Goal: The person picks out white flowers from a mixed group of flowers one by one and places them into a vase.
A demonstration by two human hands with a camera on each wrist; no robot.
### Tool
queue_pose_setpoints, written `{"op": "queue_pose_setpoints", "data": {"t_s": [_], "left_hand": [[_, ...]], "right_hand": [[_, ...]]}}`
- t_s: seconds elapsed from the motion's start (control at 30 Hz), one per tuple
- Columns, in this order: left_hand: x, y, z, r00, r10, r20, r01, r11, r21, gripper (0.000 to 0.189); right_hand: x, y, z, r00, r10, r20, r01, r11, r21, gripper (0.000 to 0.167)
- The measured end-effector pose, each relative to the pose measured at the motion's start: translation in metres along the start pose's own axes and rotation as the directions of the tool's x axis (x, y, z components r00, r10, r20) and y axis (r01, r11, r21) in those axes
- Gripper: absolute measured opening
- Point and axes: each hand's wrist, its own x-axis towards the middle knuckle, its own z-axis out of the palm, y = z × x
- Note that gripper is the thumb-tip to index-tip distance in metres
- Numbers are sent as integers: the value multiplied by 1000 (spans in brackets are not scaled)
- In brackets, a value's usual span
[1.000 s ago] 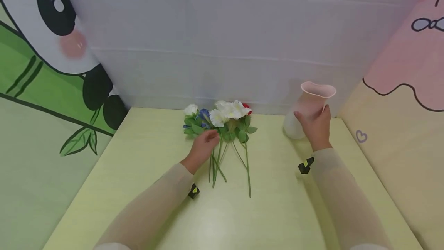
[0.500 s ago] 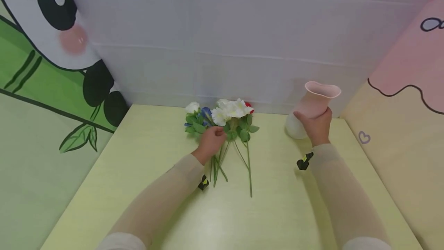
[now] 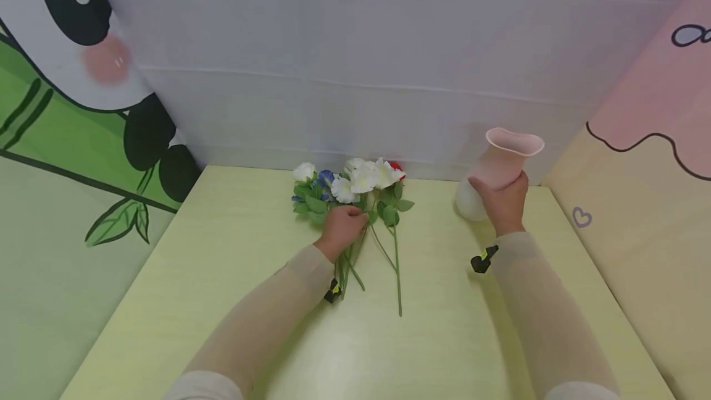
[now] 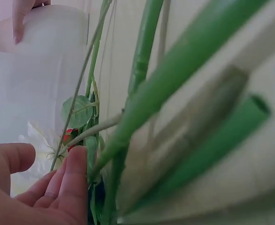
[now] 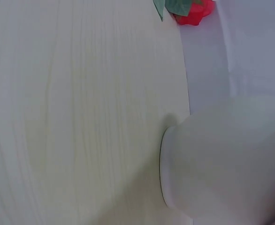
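Several artificial flowers, white blooms, a blue bloom and a red bloom, lie with green stems toward the front. Among the upper stems is my left hand. The left wrist view shows a gap between its thumb and fingers, with a thin stem passing at the fingertips. On the right, my right hand grips a pink-and-white vase around its middle, thumb on the near left side. The vase stands upright, wavy mouth up, its base showing in the right wrist view.
The pale yellow table ends at a white cloth backdrop. Printed cartoon panels rise at both sides, one with a panda face and green bamboo, the other pink. Small black devices hang at the wrists.
My left hand has moved right and in among the flower stems, its fingers coming closer together. My right hand has kept its hold on the vase, which has stayed about where it was.
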Motion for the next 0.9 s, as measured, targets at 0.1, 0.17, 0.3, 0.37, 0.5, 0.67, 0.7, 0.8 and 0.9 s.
{"op": "queue_pose_setpoints", "data": {"t_s": [0.1, 0.17, 0.3, 0.37, 0.5, 0.67, 0.7, 0.8, 0.9], "left_hand": [[6, 2, 6, 1000, -25, -17, 25, 1000, 4, 31], [10, 5, 9, 999, -39, -38, 39, 999, 7, 28], [18, 8, 11, 995, -50, -84, 54, 998, 42, 21], [21, 9, 11, 994, -60, -92, 66, 996, 60, 19], [26, 10, 14, 990, -100, -95, 108, 990, 86, 26], [26, 10, 16, 988, -111, -107, 117, 992, 52, 18], [26, 10, 16, 988, -107, -111, 111, 993, 32, 14], [25, 10, 15, 991, -92, -97, 86, 994, -67, 12], [22, 9, 13, 996, -58, -70, 47, 986, -160, 21]], "right_hand": [[-2, 2, 1, 1000, -5, -13, 5, 1000, 10, 109], [-4, 3, 2, 1000, -9, -17, 10, 1000, 23, 109], [-6, 4, 6, 1000, -12, -18, 13, 1000, 27, 110], [-7, 5, 8, 1000, -17, -24, 17, 1000, 22, 109], [-9, 6, 11, 999, -28, -38, 28, 999, 19, 108], [-13, 6, 13, 999, -34, -34, 35, 999, 28, 106], [-14, 6, 13, 999, -37, -33, 38, 999, 27, 106], [-16, 7, 12, 998, -55, -42, 56, 998, 17, 107], [-17, 8, 10, 996, -70, -55, 69, 997, -17, 108]]}}
